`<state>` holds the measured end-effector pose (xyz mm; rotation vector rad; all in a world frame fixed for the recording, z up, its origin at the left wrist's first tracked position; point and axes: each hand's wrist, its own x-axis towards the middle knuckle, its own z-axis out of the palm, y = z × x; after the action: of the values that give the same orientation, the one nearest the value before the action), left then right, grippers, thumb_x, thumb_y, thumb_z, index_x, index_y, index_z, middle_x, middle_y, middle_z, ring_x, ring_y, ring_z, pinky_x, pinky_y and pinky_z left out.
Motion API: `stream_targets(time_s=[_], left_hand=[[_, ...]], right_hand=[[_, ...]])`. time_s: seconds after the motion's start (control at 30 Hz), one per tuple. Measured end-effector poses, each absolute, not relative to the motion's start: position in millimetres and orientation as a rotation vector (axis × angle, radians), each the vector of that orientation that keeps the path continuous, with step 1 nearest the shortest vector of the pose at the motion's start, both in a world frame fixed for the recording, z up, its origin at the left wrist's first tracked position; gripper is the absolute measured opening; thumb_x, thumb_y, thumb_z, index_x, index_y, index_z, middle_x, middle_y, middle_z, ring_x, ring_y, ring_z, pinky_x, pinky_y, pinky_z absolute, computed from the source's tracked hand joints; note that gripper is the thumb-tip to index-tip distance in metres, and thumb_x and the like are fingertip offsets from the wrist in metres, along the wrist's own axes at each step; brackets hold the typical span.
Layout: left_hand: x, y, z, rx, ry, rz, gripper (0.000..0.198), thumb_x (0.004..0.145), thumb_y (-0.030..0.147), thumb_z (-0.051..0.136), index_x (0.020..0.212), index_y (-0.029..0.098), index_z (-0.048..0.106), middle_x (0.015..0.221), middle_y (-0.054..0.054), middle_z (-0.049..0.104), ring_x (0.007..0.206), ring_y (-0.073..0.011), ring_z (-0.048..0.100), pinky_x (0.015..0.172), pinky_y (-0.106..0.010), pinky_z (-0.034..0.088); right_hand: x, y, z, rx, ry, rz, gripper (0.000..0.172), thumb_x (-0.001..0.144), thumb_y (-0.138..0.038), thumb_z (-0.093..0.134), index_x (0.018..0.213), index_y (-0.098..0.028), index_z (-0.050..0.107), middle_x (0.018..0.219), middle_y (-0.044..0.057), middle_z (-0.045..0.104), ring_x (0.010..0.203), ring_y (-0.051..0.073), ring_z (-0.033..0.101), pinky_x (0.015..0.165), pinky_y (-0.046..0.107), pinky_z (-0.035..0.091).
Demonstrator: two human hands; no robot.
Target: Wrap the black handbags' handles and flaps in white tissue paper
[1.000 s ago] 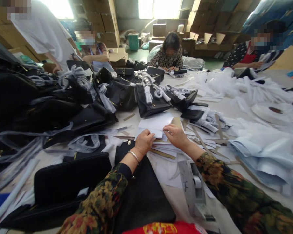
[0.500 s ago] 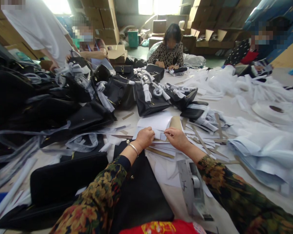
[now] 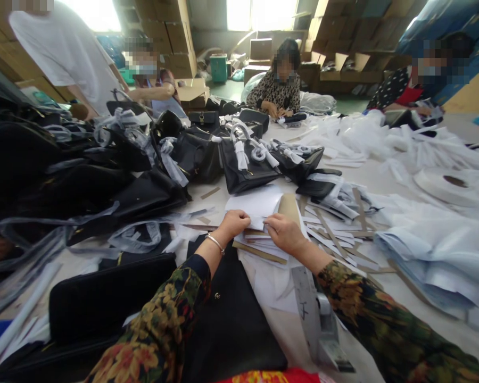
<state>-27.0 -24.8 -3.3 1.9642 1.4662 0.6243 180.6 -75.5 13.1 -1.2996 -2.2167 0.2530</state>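
My left hand [image 3: 233, 223] and my right hand [image 3: 281, 233] meet over a stack of white paper sheets and brown card strips [image 3: 259, 242] on the table. Both pinch a small white paper piece [image 3: 258, 220] between them, fingers closed. A silver bangle sits on my left wrist. Under my left forearm lies a flat black bag [image 3: 231, 314]. A grey tape dispenser [image 3: 319, 319] lies by my right forearm.
Black handbags [image 3: 243, 159] with white-wrapped handles pile up at the left and centre. White wrapping sheets [image 3: 435, 244] and a tape roll [image 3: 451, 186] cover the right. Other people work at the far side, with cardboard boxes [image 3: 175, 32] behind them.
Both hands have drawn closer together and slightly nearer to me, still pinching the small white paper. The view shifted a little.
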Motion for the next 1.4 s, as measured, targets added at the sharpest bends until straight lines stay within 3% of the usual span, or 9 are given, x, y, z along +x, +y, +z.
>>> stream_targets(time_s=[0.13,0.3,0.47,0.53,0.6,0.73,1.1,1.23,1.4], left_hand=[[-28,-24,-5,1.874,1.534,0.664,0.019,0.08,0.019,0.054,0.074,0.014,0.071,0.063,0.0,0.065,0.058,-0.0129,0.057,0.058,-0.022,0.046],[-25,-23,0,1.928,1.624,0.756,0.017,0.086,0.017,0.05,0.081,0.016,0.067,0.081,-0.006,0.069,0.078,-0.0169,0.061,0.075,-0.027,0.047],[-23,-25,1,1.986,1.689,0.776,0.017,0.093,0.021,0.047,0.09,0.018,0.063,0.084,-0.007,0.068,0.081,-0.0193,0.063,0.077,-0.031,0.046],[-23,-24,0,1.992,1.705,0.769,0.016,0.093,0.021,0.048,0.09,0.018,0.063,0.083,-0.007,0.068,0.08,-0.0196,0.064,0.076,-0.031,0.046],[-23,-21,0,2.005,1.7,0.76,0.015,0.093,0.021,0.049,0.089,0.018,0.063,0.082,-0.007,0.069,0.081,-0.0198,0.064,0.075,-0.03,0.046],[-23,-14,0,2.046,1.648,0.751,0.015,0.092,0.021,0.05,0.09,0.018,0.064,0.084,-0.007,0.071,0.082,-0.0199,0.066,0.077,-0.031,0.048],[-36,-19,-4,2.329,1.35,0.64,0.022,0.081,0.015,0.065,0.103,0.02,0.071,0.093,-0.005,0.068,0.091,-0.0189,0.064,0.087,-0.03,0.051],[-33,-20,-1,2.366,1.444,0.667,0.015,0.089,0.02,0.058,0.086,0.018,0.072,0.093,-0.009,0.063,0.091,-0.0205,0.062,0.085,-0.032,0.05],[-43,-26,9,2.413,1.521,0.7,0.017,0.093,0.019,0.051,0.094,0.018,0.068,0.1,-0.009,0.065,0.093,-0.0197,0.062,0.084,-0.03,0.051]], right_hand=[[179,-63,19,-1.379,-2.114,0.024,0.026,0.088,-0.019,0.056,0.11,-0.016,0.069,0.114,0.014,0.064,0.11,0.028,0.055,0.1,0.043,0.043],[173,-41,28,-1.485,-2.18,0.023,0.042,0.081,-0.021,0.064,0.123,-0.014,0.062,0.131,0.017,0.058,0.123,0.032,0.047,0.104,0.047,0.038],[151,-58,23,-1.473,-2.178,-0.032,0.017,0.09,-0.02,0.053,0.097,-0.014,0.068,0.099,0.013,0.066,0.1,0.028,0.056,0.094,0.04,0.04],[143,-70,18,-1.337,-2.326,-0.006,0.02,0.093,-0.019,0.048,0.093,-0.016,0.067,0.098,0.011,0.067,0.097,0.025,0.056,0.093,0.037,0.04],[137,-79,13,-1.257,-2.461,0.0,0.021,0.093,-0.025,0.053,0.106,-0.015,0.067,0.114,0.013,0.066,0.108,0.028,0.053,0.097,0.039,0.037],[133,-84,6,-1.395,-2.543,-0.124,0.048,0.092,-0.03,0.057,0.137,-0.013,0.051,0.136,0.017,0.056,0.122,0.034,0.044,0.098,0.045,0.032],[142,-82,5,-1.518,-2.643,-0.198,0.022,0.095,-0.02,0.047,0.104,-0.017,0.067,0.111,0.014,0.064,0.105,0.03,0.047,0.086,0.043,0.031],[141,-85,4,-1.549,-2.607,-0.269,0.024,0.096,-0.02,0.045,0.103,-0.016,0.068,0.123,0.015,0.059,0.109,0.032,0.045,0.086,0.043,0.031],[141,-86,5,-1.602,-2.594,-0.238,0.024,0.093,-0.017,0.047,0.1,-0.015,0.07,0.133,0.017,0.055,0.109,0.032,0.048,0.087,0.045,0.032]])
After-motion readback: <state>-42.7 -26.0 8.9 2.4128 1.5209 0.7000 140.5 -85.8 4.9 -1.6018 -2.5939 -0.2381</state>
